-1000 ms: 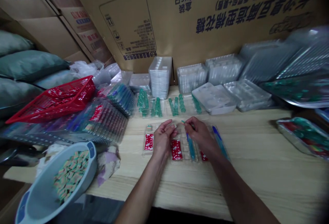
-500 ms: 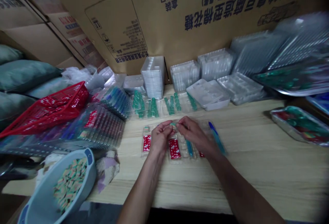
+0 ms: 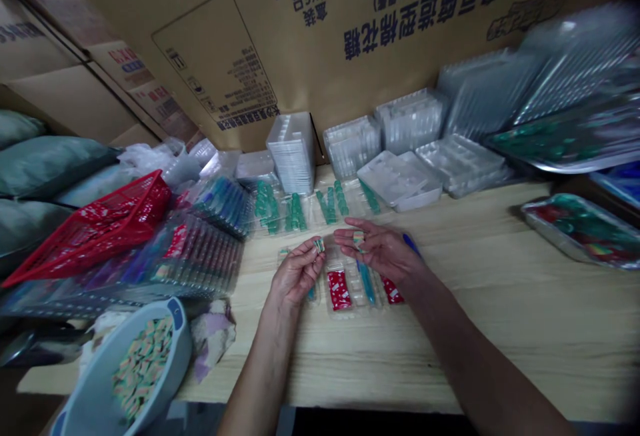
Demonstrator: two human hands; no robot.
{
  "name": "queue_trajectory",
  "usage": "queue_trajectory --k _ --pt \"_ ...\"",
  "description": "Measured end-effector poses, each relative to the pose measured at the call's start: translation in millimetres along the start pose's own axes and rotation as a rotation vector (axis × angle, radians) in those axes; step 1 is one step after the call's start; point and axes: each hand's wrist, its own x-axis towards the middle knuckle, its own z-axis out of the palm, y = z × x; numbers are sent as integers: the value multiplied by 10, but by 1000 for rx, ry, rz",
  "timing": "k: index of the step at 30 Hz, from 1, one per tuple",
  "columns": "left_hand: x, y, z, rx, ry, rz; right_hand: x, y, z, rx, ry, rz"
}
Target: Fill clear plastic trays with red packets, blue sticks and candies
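Green-striped pieces point(image 3: 320, 245), two, in hands point(image 3: 299, 271)

Dim, cool light in here, glare glinting off the plastic trays point(image 3: 570, 46), the silver dish point(image 3: 540, 226) blurry, upper right corner nearly black.

Left grip point(image 3: 299, 271), right grip point(image 3: 384, 251) bare; forearms point(image 3: 265, 363) bare, tapering toward wrists point(image 3: 286, 301).
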Motion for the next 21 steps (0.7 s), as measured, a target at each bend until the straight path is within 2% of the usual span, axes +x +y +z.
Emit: queue_trajectory --k 2,4,8,11,13,15,21 --pt "22 32 -21 76 -7 12 -3 -14 4 -31 37 -30" --pt "78 86 -38 245 23 98 -2 -48 -14 -65 91 -69" --pt "276 205 -17 800 28 295 1 -133 -66 -105 175 -110" --pt "409 252 59 1348 -121 332 3 -170 -86 -118 218 -119" --pt "453 256 107 1622 -230 362 3 -181 -93 -125 228 -119" --pt "463 240 127 1754 -289 386 2 -186 -100 -131 227 -117" --pt "448 136 9 1908 -363 542 14 -163 -122 -150 200 -117"
